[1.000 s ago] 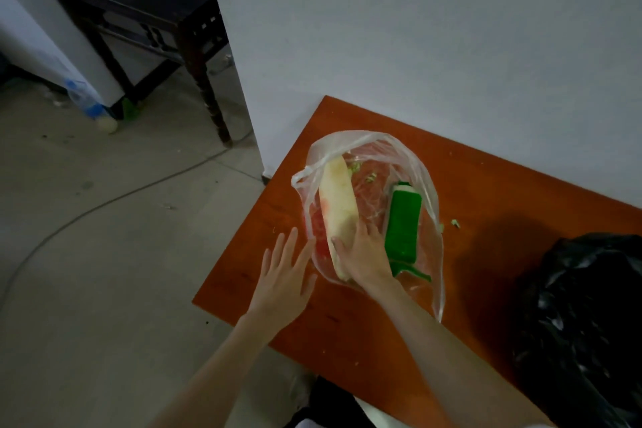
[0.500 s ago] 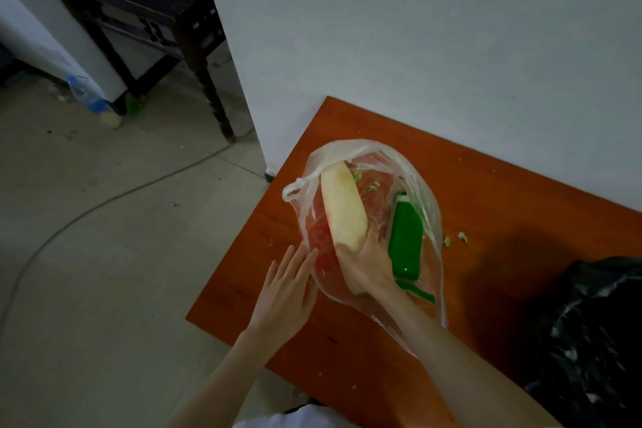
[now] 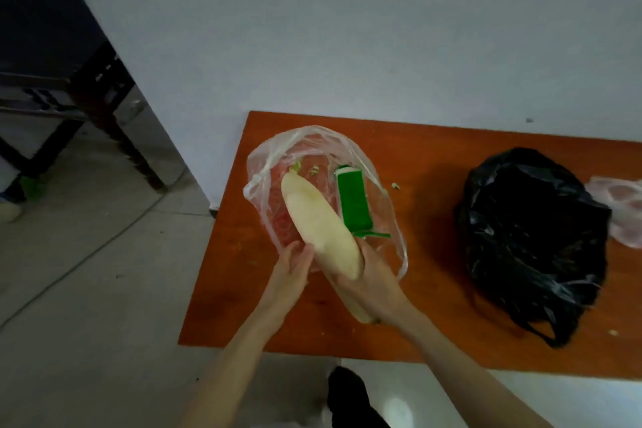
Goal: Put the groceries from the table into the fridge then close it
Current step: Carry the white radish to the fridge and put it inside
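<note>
Dim room, pale wall, grey floor

A plain bluish-white wall (image 3: 382, 28) fills the upper view, its corner edge running down to the left. Left of that corner stands a dark wooden table (image 3: 52, 55) with turned legs. The floor (image 3: 87, 288) is grey, like concrete, with a thin cable (image 3: 104, 247) trailing across it. The light is low and even.

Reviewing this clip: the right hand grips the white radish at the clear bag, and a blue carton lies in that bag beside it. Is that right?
Not quite. The carton is green, not blue; the head view shows it. The rest holds: the right hand grips the white radish at the clear bag, and the carton lies in that bag beside it.
</note>
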A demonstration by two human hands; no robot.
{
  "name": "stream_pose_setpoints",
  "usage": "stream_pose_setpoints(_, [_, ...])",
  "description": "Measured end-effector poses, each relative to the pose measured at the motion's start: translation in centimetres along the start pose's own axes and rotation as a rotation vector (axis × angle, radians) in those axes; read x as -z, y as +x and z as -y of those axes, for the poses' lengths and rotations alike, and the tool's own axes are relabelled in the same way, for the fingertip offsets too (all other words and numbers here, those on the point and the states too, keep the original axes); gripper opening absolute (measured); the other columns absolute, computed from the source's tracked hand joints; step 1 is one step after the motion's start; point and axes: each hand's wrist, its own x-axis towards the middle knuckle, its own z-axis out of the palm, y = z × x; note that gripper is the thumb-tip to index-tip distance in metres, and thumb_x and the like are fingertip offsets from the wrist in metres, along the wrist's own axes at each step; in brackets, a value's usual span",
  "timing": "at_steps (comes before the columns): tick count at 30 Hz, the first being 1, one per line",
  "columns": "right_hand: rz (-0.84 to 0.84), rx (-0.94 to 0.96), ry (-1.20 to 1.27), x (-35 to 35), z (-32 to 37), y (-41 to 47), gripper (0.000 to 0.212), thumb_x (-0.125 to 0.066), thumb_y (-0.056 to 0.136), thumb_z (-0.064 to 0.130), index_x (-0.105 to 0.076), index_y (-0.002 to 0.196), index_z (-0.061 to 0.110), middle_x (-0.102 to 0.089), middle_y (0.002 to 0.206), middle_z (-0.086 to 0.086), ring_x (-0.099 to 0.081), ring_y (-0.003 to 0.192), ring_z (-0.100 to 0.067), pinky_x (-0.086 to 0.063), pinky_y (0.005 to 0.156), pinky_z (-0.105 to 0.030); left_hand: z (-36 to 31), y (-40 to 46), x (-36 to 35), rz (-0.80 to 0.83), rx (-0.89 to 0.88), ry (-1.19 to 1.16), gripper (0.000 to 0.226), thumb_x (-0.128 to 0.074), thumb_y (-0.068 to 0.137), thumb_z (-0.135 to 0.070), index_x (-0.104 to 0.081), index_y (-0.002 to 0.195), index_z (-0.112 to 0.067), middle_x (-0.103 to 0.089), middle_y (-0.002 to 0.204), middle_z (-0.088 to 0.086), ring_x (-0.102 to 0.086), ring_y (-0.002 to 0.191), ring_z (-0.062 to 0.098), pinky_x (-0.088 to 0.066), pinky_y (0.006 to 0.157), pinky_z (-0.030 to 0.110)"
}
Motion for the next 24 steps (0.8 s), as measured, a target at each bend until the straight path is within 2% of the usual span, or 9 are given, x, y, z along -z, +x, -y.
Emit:
stream_pose_setpoints(2, [-0.023, 0.031, 0.033, 0.0, -0.4, -3.4, 0.083, -0.064, 0.076, 0.051, -0.024, 0.143, 0.023, -0.042, 0.141, 0.001, -0.044, 0.124, -0.016, -0.042, 0.1, -0.032, -0.1, 0.0, -0.5, 0.115, 0.155, -0.354, 0.049, -0.049, 0.09, -0.046, -0.041, 0.133, -0.025, -0.052, 0.132, 0.0, -0.051, 0.119, 0.019, -0.047, 0.096, 0.041])
stream_pose_setpoints(5, [-0.043, 0.039, -0.036, 0.4, -1.6, -8.1, 0.085, -0.065, 0.076, 0.05, -0.019, 0.144, 0.028, -0.039, 0.14, 0.003, -0.044, 0.121, -0.013, -0.043, 0.098, -0.028, 0.2, -0.7, -1.8, 0.157, 0.225, -0.518, 0.066, -0.065, 0.077, -0.046, -0.044, 0.134, -0.02, -0.057, 0.129, 0.005, -0.055, 0.115, 0.025, -0.051, 0.087, 0.047])
stream_pose_setpoints(7, [-0.065, 0.013, -0.054, 0.9, -2.6, -10.9, 0.087, -0.065, 0.076, 0.05, -0.017, 0.144, 0.029, -0.038, 0.138, 0.003, -0.043, 0.119, -0.013, -0.043, 0.097, -0.028, 1.0, -2.2, -3.4, 0.169, 0.218, -0.51, 0.073, -0.07, 0.071, -0.042, -0.043, 0.135, -0.017, -0.057, 0.128, 0.007, -0.056, 0.114, 0.028, -0.052, 0.085, 0.05])
stream_pose_setpoints(10, [-0.09, -0.068, -0.029, 1.7, -4.3, -14.6, 0.088, -0.066, 0.076, 0.049, -0.015, 0.144, 0.029, -0.036, 0.136, 0.004, -0.042, 0.117, -0.013, -0.042, 0.098, -0.029, 2.2, -4.5, -6.2, 0.231, 0.212, -0.46, 0.069, -0.07, 0.07, -0.04, -0.045, 0.13, -0.016, -0.059, 0.121, 0.009, -0.058, 0.109, 0.028, -0.054, 0.08, 0.049])
stream_pose_setpoints(15, [-0.221, -0.266, 0.184, 1.1, -8.6, -21.8, 0.082, -0.069, 0.074, 0.047, -0.023, 0.14, 0.033, -0.039, 0.133, 0.009, -0.043, 0.119, -0.014, -0.043, 0.095, -0.026, 3.8, -8.7, -12.0, 0.406, 0.171, -0.26, 0.08, -0.074, 0.062, -0.044, -0.039, 0.131, -0.024, -0.055, 0.123, 0.004, -0.056, 0.11, 0.026, -0.051, 0.089, 0.052])
stream_pose_setpoints(17, [-0.304, -0.307, 0.312, 0.9, -10.2, -25.2, 0.075, -0.07, 0.075, 0.047, -0.028, 0.135, 0.035, -0.042, 0.127, 0.013, -0.047, 0.117, -0.012, -0.044, 0.086, -0.017, 4.2, -10.8, -14.9, 0.499, 0.132, -0.167, 0.076, -0.073, 0.064, -0.043, -0.039, 0.129, -0.026, -0.055, 0.124, 0.002, -0.055, 0.11, 0.024, -0.051, 0.091, 0.049])
stream_pose_setpoints(20, [-0.428, -0.382, 0.393, 1.2, -12.4, -30.8, 0.071, -0.069, 0.077, 0.047, -0.029, 0.135, 0.033, -0.043, 0.116, 0.016, -0.05, 0.105, -0.007, -0.041, 0.069, -0.007, 5.0, -14.9, -19.7, 0.633, 0.094, -0.074, 0.067, -0.069, 0.07, -0.039, -0.039, 0.129, -0.027, -0.055, 0.122, 0.0, -0.055, 0.109, 0.022, -0.053, 0.086, 0.043])
stream_pose_setpoints(24, [-0.591, -0.515, 0.412, 0.9, -16.5, -39.4, 0.073, -0.068, 0.076, 0.05, -0.03, 0.135, 0.029, -0.044, 0.111, 0.015, -0.048, 0.095, -0.005, -0.037, 0.066, -0.007, 8.1, -21.8, -26.4, 0.749, 0.108, 0.023, 0.066, -0.068, 0.077, -0.034, -0.036, 0.134, -0.027, -0.055, 0.12, 0.001, -0.056, 0.106, 0.024, -0.054, 0.085, 0.047])
